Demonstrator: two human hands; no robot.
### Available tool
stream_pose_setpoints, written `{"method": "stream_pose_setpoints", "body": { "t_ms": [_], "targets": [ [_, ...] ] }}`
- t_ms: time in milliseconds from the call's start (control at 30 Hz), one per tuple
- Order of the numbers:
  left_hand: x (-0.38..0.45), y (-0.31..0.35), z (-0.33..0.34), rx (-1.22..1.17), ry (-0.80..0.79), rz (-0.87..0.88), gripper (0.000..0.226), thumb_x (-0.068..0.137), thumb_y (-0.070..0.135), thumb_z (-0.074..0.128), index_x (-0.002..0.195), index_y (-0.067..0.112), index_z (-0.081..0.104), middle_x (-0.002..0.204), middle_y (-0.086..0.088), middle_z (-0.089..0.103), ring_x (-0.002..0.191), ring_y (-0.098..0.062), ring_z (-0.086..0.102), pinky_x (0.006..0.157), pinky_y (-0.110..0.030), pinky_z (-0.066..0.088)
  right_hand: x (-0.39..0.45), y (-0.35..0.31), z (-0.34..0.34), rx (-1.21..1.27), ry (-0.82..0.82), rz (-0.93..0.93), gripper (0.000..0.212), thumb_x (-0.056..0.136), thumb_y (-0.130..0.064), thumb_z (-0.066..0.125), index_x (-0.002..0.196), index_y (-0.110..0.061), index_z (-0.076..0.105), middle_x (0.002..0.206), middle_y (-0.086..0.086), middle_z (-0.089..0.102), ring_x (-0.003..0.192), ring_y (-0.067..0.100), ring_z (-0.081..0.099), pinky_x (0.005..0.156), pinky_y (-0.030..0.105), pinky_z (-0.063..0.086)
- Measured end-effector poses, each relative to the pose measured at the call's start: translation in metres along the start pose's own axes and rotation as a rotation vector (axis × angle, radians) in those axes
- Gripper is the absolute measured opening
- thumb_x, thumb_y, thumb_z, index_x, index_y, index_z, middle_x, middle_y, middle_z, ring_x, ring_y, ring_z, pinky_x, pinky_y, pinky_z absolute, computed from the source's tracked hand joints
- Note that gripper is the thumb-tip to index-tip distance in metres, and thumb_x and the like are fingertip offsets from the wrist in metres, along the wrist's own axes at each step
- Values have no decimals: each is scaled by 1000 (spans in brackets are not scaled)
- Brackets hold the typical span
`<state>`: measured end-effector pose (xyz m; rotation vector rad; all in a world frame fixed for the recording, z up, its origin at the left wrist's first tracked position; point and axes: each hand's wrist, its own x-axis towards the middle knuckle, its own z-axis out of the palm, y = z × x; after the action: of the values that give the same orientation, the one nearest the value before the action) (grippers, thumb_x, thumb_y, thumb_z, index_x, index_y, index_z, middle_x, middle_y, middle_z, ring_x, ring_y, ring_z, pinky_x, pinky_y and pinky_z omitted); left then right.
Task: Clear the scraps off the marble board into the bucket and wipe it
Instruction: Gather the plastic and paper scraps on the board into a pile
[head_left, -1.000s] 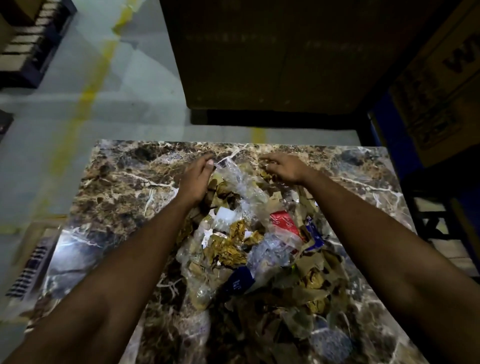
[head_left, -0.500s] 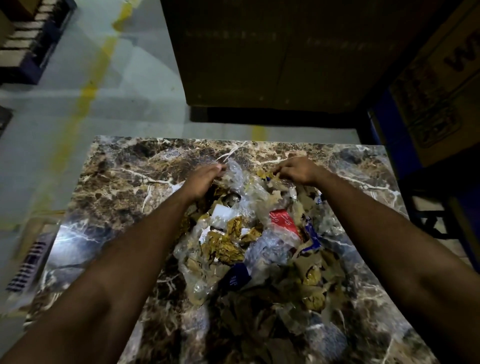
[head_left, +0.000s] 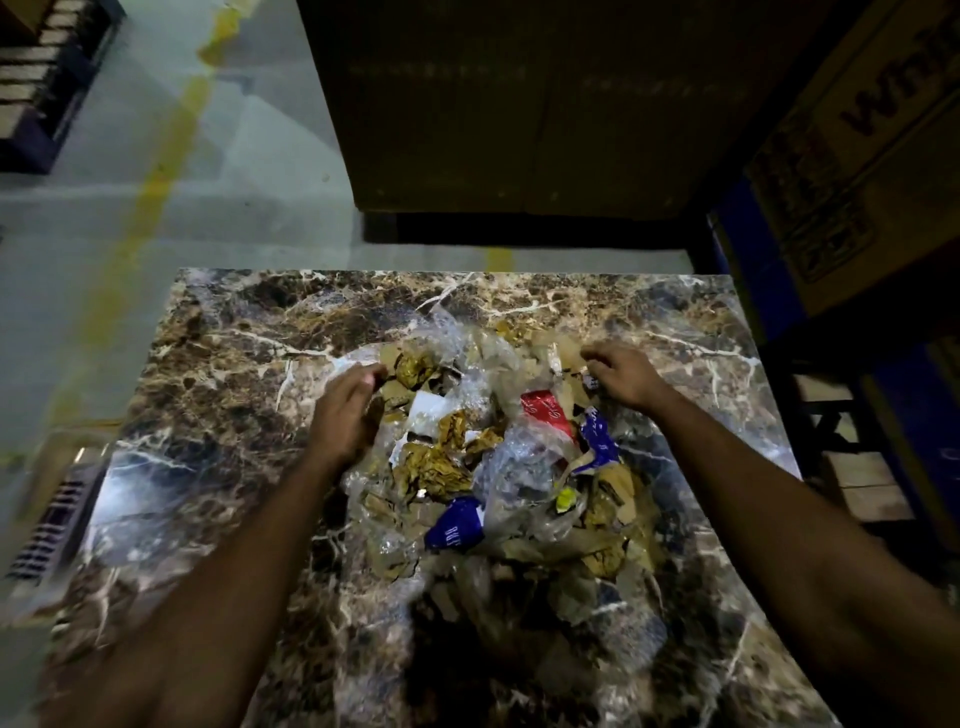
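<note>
Dim warehouse floor (head_left: 156, 218) up top, pale concrete with a worn yellow stripe, and big cardboard boxes (head_left: 519, 104) looming behind. Below that, the marble board (head_left: 218, 374), brown and white-veined, fills the lower view. No bucket anywhere in shot, so where the load is headed can't be told from here.

Heaped on the middle of the board sits the scrap pile (head_left: 493, 467): crumpled clear plastic, torn brown paper, a red wrapper (head_left: 545, 410) and a blue wrapper (head_left: 454, 527) among it.

Both arms reach in from below. Left hand (head_left: 345, 410) is at the pile's left edge, blurred; fingers look fairly straight and pressed against the scraps, not clearly holding anything. Right hand (head_left: 623, 374) is at the far right corner, fingers curled down onto the paper there; whether they have truly pinched a piece, I can't tell.

This looks like the gathering stage. To do it well: keep both palms low against the marble, sweep inward from the far edge so light plastic doesn't slide out sideways, compress the heap, then lift in one scoop. Small brown bits near the front could easily get left behind.
</note>
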<state>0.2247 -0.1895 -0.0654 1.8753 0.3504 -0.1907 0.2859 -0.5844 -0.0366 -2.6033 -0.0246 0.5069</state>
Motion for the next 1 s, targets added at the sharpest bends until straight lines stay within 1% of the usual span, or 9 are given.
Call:
{"method": "stream_pose_setpoints", "body": {
  "t_ms": [67, 167, 267, 400, 533, 633, 733, 833, 1000],
  "targets": [
    [-6, 4, 7, -29, 14, 41, 33, 107, 32, 43, 131, 28, 64, 137, -1, 60, 122, -21, 56, 103, -39, 45, -7, -3, 2, 99, -2, -28, 35, 104, -12, 51, 137, -6, 61, 138, 17, 60, 125, 32, 57, 103, 34, 41],
    [-17, 15, 0, -74, 85, 49, 32, 108, 23, 41, 133, 26, 62, 137, -2, 61, 119, -16, 58, 96, -31, 49, -27, 14, -7, 184, 108, 47, 39, 102, -26, 51, 138, -12, 61, 132, 15, 64, 116, 30, 61, 98, 39, 47],
    [-30, -3, -23, -200, 106, -13, 33, 106, 34, 41, 131, 35, 62, 142, 1, 58, 127, -20, 56, 97, -46, 53, -62, 38, -7, 180, 152, 168, 44, 97, -37, 53, 130, -11, 65, 120, 19, 70, 106, 35, 67, 92, 44, 53],
    [-52, -26, -17, -48, 39, 16, 37, 103, 39, 42, 137, 43, 55, 148, 0, 50, 133, -28, 49, 105, -59, 45, -90, 39, 27, 189, 33, 197, 32, 103, -24, 55, 130, -13, 66, 128, 12, 67, 117, 30, 63, 94, 35, 46],
    [-64, -15, 1, -194, 88, -3, 36, 107, 32, 40, 141, 38, 49, 150, -1, 46, 133, -29, 48, 106, -60, 44, -95, 35, 39, 466, 64, 259, 53, 94, -57, 58, 135, -23, 63, 121, 5, 67, 109, 31, 64, 96, 44, 49],
    [-76, -18, -14, -142, 187, -22, 37, 108, 33, 39, 145, 33, 47, 155, -5, 41, 135, -22, 42, 109, -51, 41, -133, 33, 29, 512, 177, 244, 37, 102, -31, 60, 137, -21, 60, 127, 4, 66, 116, 26, 63, 99, 44, 51],
    [-109, -42, -31, 105, 154, 1, 51, 100, 52, 46, 147, 34, 41, 152, -6, 37, 136, -30, 39, 108, -55, 39, -190, 44, 30, 486, 80, 285, 58, 91, -35, 73, 144, -22, 53, 115, -3, 61, 105, 16, 59, 84, 26, 50],
    [-142, -58, -29, 283, 1, -6, 73, 85, 73, 54, 148, 43, 33, 152, 0, 30, 138, -33, 33, 108, -61, 36, -220, 51, 59, 295, -42, 266, 100, 68, -49, 91, 152, -37, 40, 145, 4, 47, 126, 22, 50, 103, 39, 48],
    [-149, -32, 1, 307, -82, 34, 82, 92, 29, 72, 158, 29, 24, 163, -9, 19, 138, -25, 36, 105, -40, 34, -203, 24, 86, 382, 136, 229, 102, 60, -32, 97, 149, -32, 46, 138, 7, 61, 121, 27, 62, 103, 47, 52]
  ]
}}
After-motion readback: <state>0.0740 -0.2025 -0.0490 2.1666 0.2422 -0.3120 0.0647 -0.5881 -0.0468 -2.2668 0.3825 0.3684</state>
